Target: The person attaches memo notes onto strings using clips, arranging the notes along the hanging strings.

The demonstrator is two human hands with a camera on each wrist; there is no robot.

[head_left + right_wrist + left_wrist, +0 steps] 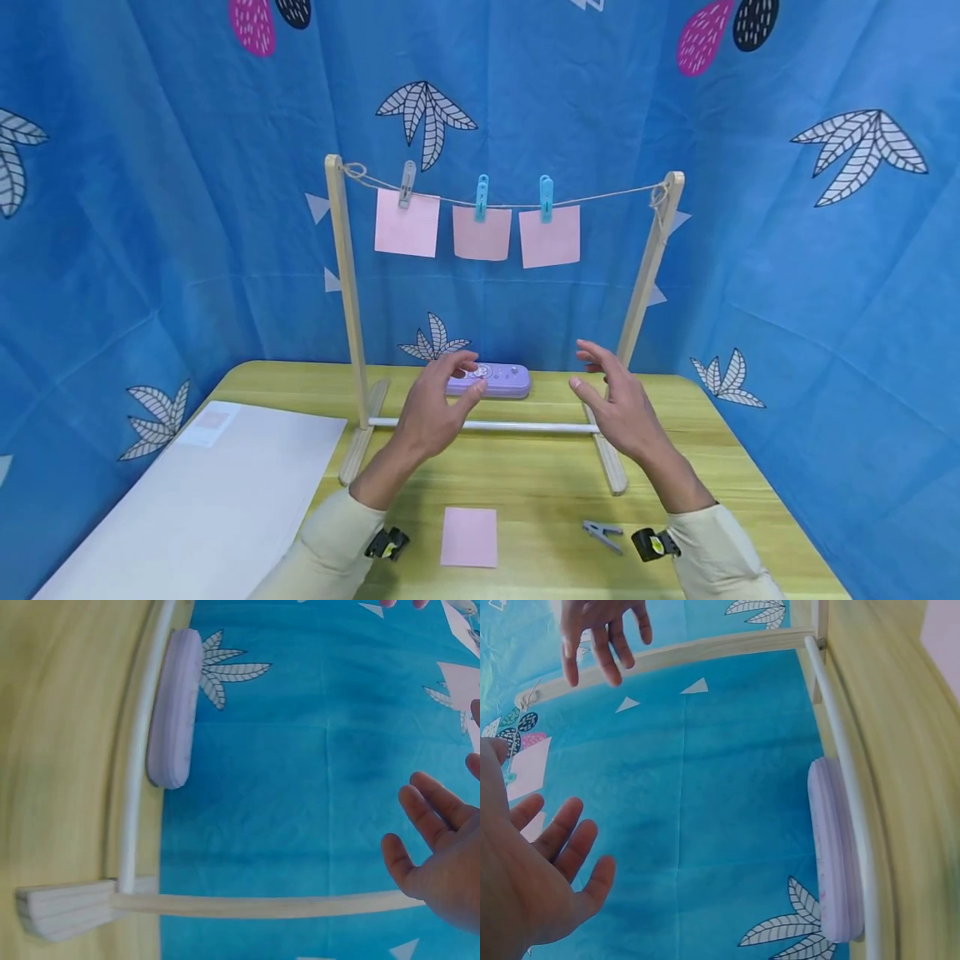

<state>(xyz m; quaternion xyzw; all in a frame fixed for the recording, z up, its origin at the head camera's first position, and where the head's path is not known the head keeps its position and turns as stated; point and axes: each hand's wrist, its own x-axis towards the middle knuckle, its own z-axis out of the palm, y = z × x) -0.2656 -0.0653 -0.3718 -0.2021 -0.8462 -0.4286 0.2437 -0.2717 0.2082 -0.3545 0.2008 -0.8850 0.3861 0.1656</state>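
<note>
Both hands are raised in front of a wooden frame with a string across its top. My left hand (437, 406) holds nothing, its fingers loosely bent in the left wrist view. Facing it, my right hand (621, 406) is bare too, fingers spread and relaxed. From the string (600, 197) hang three pink paper squares: the left one (407, 229) under a grey clothespin (407, 183), the middle one (482, 237) and the right one (551, 242) under blue clothespins. Below the hands, a pink paper square (469, 537) and a grey clothespin (603, 535) lie on the table.
The frame's left post (348, 292) and right post (649, 283) join at a white bar (495, 427) low down. Behind it lies a purple case (506, 381). White sheets (217, 492) cover the table's left side. A blue patterned curtain (480, 308) hangs around the table.
</note>
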